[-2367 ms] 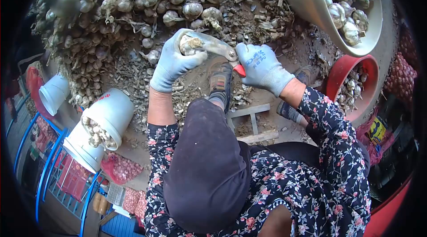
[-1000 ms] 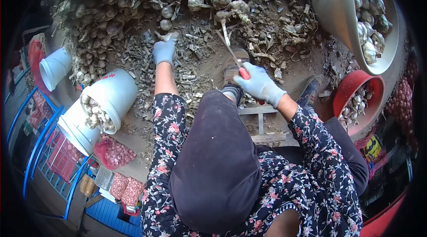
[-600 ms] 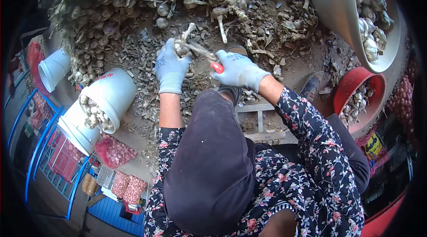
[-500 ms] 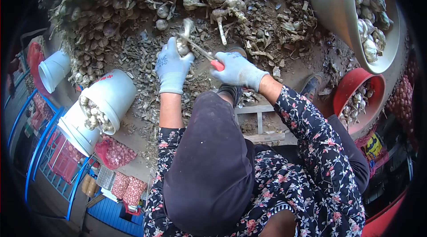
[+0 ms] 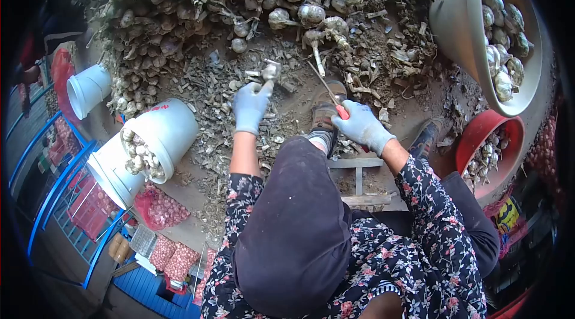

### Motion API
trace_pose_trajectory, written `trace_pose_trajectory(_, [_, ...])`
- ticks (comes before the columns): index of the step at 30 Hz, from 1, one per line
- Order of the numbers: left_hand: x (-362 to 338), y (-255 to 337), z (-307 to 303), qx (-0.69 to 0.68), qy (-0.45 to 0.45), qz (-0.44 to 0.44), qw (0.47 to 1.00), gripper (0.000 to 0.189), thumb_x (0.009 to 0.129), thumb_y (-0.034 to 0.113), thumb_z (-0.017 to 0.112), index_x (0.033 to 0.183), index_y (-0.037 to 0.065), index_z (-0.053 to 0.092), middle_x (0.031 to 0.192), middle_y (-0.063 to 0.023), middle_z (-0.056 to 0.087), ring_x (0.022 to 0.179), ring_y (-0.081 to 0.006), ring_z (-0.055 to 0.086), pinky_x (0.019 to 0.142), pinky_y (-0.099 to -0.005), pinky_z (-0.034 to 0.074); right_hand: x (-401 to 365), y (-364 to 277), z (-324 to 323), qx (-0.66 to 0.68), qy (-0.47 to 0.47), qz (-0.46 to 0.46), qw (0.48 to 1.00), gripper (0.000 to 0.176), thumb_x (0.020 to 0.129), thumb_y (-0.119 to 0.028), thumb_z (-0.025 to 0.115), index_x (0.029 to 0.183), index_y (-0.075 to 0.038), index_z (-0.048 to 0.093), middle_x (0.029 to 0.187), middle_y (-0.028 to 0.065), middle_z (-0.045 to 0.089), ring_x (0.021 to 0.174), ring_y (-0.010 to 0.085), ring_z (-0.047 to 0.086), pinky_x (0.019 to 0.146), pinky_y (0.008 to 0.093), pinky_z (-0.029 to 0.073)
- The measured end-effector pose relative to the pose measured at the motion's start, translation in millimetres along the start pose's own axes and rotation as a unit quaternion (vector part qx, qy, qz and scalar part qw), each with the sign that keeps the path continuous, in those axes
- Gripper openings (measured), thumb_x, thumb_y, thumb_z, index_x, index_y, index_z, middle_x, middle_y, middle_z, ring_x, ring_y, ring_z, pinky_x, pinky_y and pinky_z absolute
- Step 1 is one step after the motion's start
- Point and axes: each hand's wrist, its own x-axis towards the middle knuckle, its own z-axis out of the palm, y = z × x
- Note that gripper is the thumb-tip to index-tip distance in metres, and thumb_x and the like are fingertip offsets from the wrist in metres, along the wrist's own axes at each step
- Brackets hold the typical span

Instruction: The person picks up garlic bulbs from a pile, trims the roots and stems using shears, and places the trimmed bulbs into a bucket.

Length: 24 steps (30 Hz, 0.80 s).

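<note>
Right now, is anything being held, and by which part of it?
The right hand holds the shears by the red handle. A garlic bulb is at the left hand, but blur hides whether it is gripped.

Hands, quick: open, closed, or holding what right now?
Left hand: at a garlic bulb; grip blurred, can't tell.
Right hand: closed on the red-handled tool.

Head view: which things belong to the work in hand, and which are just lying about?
In the work, it seems: red-handled cutter in right hand; garlic bulb at left hand; garlic pile.

Apparently lying about: far-left white bucket; pink mesh bag.
</note>
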Motion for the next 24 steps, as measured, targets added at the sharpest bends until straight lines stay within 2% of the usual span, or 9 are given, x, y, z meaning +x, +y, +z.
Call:
trace_pose_trajectory(2, [-15, 13, -1, 0.040, 0.081, 0.117, 0.989, 0.029, 0.077, 0.023, 0.064, 0.097, 0.002, 0.065, 0.080, -0.0145, 0.066, 0.074, -0.0326, 0.063, 0.072, -0.0398, 0.051, -3, 7, 3, 0.024, 0.003, -0.017, 1.000, 0.038, 0.081, -0.035, 0.060, 0.093, 0.000, 0.057, 0.094, 0.0279, 0.062, 0.094, 0.0445, 0.059, 0.079, 0.0467, 0.047])
trace_pose_trajectory(4, [-13, 8, 6, 0.116, 0.165, 0.213, 0.956, 0.042, 0.072, 0.015, 0.058, 0.114, 0.009, 0.060, 0.106, -0.0187, 0.061, 0.087, -0.0365, 0.062, 0.075, -0.0459, 0.050, 2, 12, 9, -0.011, -0.002, -0.028, 1.000, 0.040, 0.081, -0.036, 0.061, 0.096, 0.001, 0.057, 0.092, 0.0272, 0.063, 0.092, 0.0450, 0.059, 0.076, 0.0478, 0.047])
trace_pose_trajectory(5, [-3, 2, 12, 0.066, 0.134, 0.221, 0.964, 0.051, 0.071, 0.010, 0.057, 0.121, 0.008, 0.052, 0.117, -0.0172, 0.056, 0.107, -0.0367, 0.054, 0.092, -0.0430, 0.045, 1, 10, 10, 0.001, 0.004, -0.031, 0.999, 0.040, 0.081, -0.035, 0.062, 0.095, 0.001, 0.056, 0.092, 0.0269, 0.062, 0.090, 0.0446, 0.059, 0.075, 0.0475, 0.047])
trace_pose_trajectory(13, [24, 26, 3, 0.179, -0.031, 0.175, 0.968, 0.057, 0.071, 0.014, 0.068, 0.124, 0.014, 0.049, 0.114, -0.0155, 0.056, 0.103, -0.0355, 0.058, 0.087, -0.0441, 0.048, 12, 16, 6, -0.058, 0.023, -0.086, 0.994, 0.033, 0.080, -0.029, 0.065, 0.089, -0.001, 0.050, 0.083, 0.0256, 0.061, 0.084, 0.0451, 0.058, 0.071, 0.0505, 0.045])
trace_pose_trajectory(17, [12, 31, -11, -0.083, 0.005, 0.118, 0.989, 0.069, 0.067, 0.019, 0.075, 0.130, 0.007, 0.047, 0.124, -0.0159, 0.055, 0.111, -0.0319, 0.056, 0.093, -0.0389, 0.046, 10, 8, -5, -0.093, 0.036, -0.090, 0.991, 0.029, 0.081, -0.025, 0.063, 0.091, -0.002, 0.049, 0.082, 0.0255, 0.060, 0.083, 0.0449, 0.057, 0.070, 0.0513, 0.044])
trace_pose_trajectory(19, [9, 27, -14, -0.307, 0.019, 0.150, 0.940, 0.077, 0.065, 0.014, 0.077, 0.135, 0.004, 0.045, 0.126, -0.0099, 0.056, 0.111, -0.0186, 0.055, 0.093, -0.0311, 0.046, 7, 7, -5, -0.122, 0.049, -0.125, 0.983, 0.026, 0.081, -0.020, 0.061, 0.096, -0.004, 0.049, 0.081, 0.0255, 0.060, 0.084, 0.0447, 0.058, 0.068, 0.0513, 0.044])
trace_pose_trajectory(21, [2, 29, -35, -0.518, -0.104, 0.139, 0.838, 0.073, 0.067, 0.009, 0.075, 0.134, 0.006, 0.046, 0.122, -0.0067, 0.057, 0.106, -0.0139, 0.055, 0.091, -0.0287, 0.047, 8, -8, -4, -0.090, 0.058, -0.140, 0.984, 0.026, 0.081, -0.020, 0.061, 0.098, -0.004, 0.049, 0.082, 0.0256, 0.060, 0.085, 0.0444, 0.058, 0.068, 0.0512, 0.044])
trace_pose_trajectory(22, [0, 30, -39, -0.505, -0.038, 0.206, 0.837, 0.066, 0.068, 0.005, 0.073, 0.130, 0.008, 0.049, 0.119, -0.0050, 0.058, 0.102, -0.0143, 0.058, 0.088, -0.0301, 0.050, -1, -14, -9, -0.065, 0.069, -0.142, 0.985, 0.027, 0.080, -0.019, 0.061, 0.099, -0.004, 0.050, 0.082, 0.0256, 0.060, 0.086, 0.0442, 0.058, 0.068, 0.0511, 0.045])
trace_pose_trajectory(24, [-22, 56, -67, -0.586, -0.125, 0.077, 0.797, 0.065, 0.070, 0.002, 0.070, 0.131, 0.008, 0.048, 0.108, -0.0028, 0.058, 0.092, -0.0116, 0.058, 0.080, -0.0266, 0.051, 0, -19, -12, -0.110, 0.077, -0.105, 0.985, 0.034, 0.078, -0.021, 0.065, 0.104, -0.005, 0.050, 0.086, 0.0247, 0.061, 0.088, 0.0421, 0.060, 0.069, 0.0500, 0.046])
